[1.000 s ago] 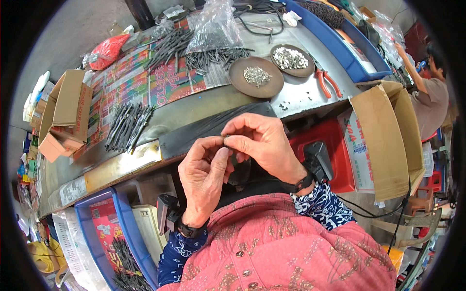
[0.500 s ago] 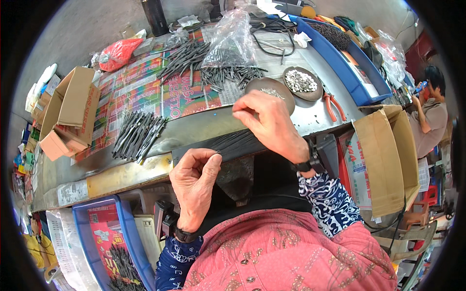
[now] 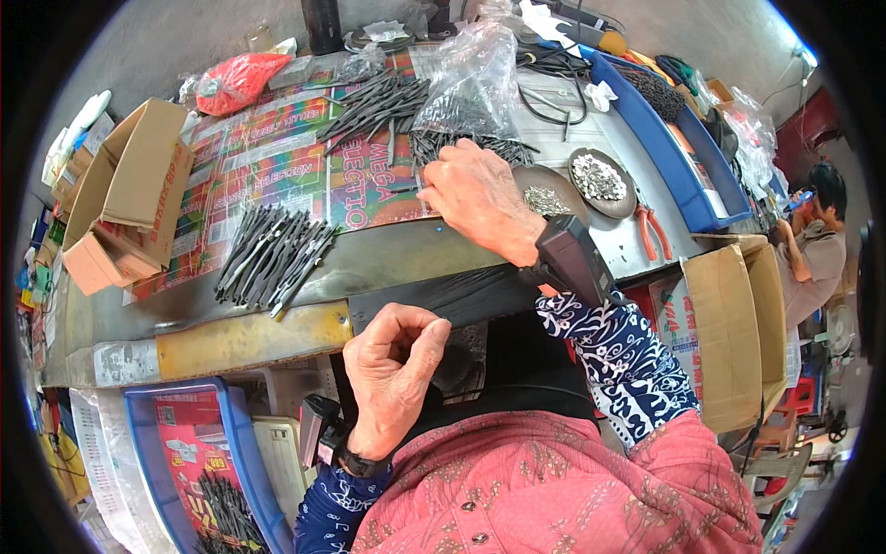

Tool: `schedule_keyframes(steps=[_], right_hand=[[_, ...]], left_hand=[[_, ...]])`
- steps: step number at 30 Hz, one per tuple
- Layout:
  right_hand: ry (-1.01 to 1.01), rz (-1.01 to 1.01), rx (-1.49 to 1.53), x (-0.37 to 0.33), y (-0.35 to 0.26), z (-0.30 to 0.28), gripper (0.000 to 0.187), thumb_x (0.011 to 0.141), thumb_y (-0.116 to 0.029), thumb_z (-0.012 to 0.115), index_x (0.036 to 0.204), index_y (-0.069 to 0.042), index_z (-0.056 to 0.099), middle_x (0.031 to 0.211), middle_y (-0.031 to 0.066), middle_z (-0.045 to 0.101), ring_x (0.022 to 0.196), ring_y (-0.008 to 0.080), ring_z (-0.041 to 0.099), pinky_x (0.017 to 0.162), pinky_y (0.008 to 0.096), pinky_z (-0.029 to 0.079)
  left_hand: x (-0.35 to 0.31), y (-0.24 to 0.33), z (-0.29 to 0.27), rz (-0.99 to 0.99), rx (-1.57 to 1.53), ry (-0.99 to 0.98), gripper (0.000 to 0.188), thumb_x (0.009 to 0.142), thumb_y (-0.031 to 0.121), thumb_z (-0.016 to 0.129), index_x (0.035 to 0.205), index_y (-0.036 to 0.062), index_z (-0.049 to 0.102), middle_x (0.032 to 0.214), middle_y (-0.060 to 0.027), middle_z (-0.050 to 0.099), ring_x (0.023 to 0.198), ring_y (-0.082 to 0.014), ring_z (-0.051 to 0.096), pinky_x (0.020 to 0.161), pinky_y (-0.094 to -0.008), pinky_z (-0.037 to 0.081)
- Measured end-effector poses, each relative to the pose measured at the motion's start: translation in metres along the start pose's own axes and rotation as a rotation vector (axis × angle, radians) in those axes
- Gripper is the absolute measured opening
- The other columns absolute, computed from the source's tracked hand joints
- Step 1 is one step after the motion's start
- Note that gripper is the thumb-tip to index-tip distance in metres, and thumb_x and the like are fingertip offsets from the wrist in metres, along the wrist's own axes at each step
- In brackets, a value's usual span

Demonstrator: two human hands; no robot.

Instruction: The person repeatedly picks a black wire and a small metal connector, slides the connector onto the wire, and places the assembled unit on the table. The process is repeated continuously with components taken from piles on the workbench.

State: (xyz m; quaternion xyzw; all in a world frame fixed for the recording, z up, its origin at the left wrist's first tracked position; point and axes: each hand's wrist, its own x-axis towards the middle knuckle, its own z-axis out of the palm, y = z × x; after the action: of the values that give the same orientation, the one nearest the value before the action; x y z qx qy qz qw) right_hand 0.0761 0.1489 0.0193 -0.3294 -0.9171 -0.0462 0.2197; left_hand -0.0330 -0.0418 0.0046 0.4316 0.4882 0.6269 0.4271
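My left hand point(image 3: 392, 374) is above the table's front edge with thumb and index finger pressed together. Whatever is in that pinch, if anything, is too small to make out. Palm down, my right hand point(image 3: 484, 198) reaches over the table to the near side of a pile of short black strips point(image 3: 420, 148). Its fingers are curled, and their tips are hidden from view. Beside it stands a brown dish of small metal pieces point(image 3: 546, 200). To the left lies a neater bundle of black strips point(image 3: 272, 258).
A dish of white bits point(image 3: 600, 177) and red-handled pliers point(image 3: 652, 233) are at right, near a long blue tray point(image 3: 646, 138). A clear plastic bag point(image 3: 471, 78) covers part of the pile. Cardboard boxes point(image 3: 138, 198) flank the table. A blue bin point(image 3: 138, 443) sits lower left; another person point(image 3: 817, 249) works at far right.
My right hand has moved forward and left, from above the front edge to the strip pile. My left hand keeps its pinch and appears slightly lower and farther right.
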Motion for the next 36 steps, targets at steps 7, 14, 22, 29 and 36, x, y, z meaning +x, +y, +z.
schedule_keyframes(steps=[7, 14, 22, 29, 36], right_hand=[[0.010, -0.060, -0.138, 0.000, -0.001, 0.007, 0.009, 0.075, -0.012, 0.060, 0.075, -0.007, 0.068, 0.080, 0.0110, 0.066, 0.085, 0.0284, 0.063, 0.071, 0.0413, 0.048], [0.092, -0.113, -0.168, -0.011, -0.010, 0.003, 0.011, 0.076, -0.012, 0.058, 0.075, -0.004, 0.066, 0.074, 0.0131, 0.065, 0.070, 0.0276, 0.066, 0.063, 0.0398, 0.049], [0.040, -0.147, -0.255, -0.015, -0.010, -0.002, 0.012, 0.081, -0.010, 0.057, 0.083, -0.003, 0.066, 0.081, 0.0134, 0.067, 0.075, 0.0254, 0.068, 0.065, 0.0375, 0.048], [0.112, -0.088, 0.004, -0.037, -0.015, -0.029, 0.010, 0.077, -0.007, 0.062, 0.085, -0.001, 0.063, 0.081, 0.0146, 0.063, 0.076, 0.0316, 0.064, 0.065, 0.0412, 0.049], [0.148, 0.032, 0.554, -0.076, -0.036, -0.057, 0.012, 0.082, -0.006, 0.064, 0.087, 0.002, 0.058, 0.078, 0.0117, 0.059, 0.067, 0.0223, 0.059, 0.062, 0.0330, 0.047]], left_hand=[[0.000, -0.003, -0.003, -0.012, -0.038, -0.006, 0.009, 0.089, 0.006, 0.069, 0.087, 0.0003, 0.063, 0.070, 0.0045, 0.057, 0.061, -0.0010, 0.047, 0.054, -0.0165, 0.038], [-0.006, -0.003, -0.005, -0.088, -0.136, 0.006, 0.011, 0.090, 0.010, 0.068, 0.094, 0.0002, 0.065, 0.073, 0.0027, 0.059, 0.062, -0.0020, 0.050, 0.054, -0.0162, 0.039], [-0.010, -0.004, -0.005, -0.068, -0.254, -0.006, 0.011, 0.091, 0.012, 0.067, 0.087, 0.0028, 0.062, 0.066, 0.0040, 0.055, 0.054, -0.0017, 0.046, 0.048, -0.0172, 0.034], [-0.016, -0.002, -0.004, -0.069, -0.245, 0.021, 0.014, 0.091, 0.014, 0.068, 0.086, 0.0033, 0.061, 0.065, 0.0038, 0.055, 0.052, -0.0021, 0.044, 0.047, -0.0177, 0.033], [-0.021, 0.001, 0.003, -0.087, -0.253, 0.032, 0.015, 0.091, 0.015, 0.068, 0.087, 0.0034, 0.061, 0.065, 0.0037, 0.055, 0.052, -0.0022, 0.043, 0.047, -0.0177, 0.033]])
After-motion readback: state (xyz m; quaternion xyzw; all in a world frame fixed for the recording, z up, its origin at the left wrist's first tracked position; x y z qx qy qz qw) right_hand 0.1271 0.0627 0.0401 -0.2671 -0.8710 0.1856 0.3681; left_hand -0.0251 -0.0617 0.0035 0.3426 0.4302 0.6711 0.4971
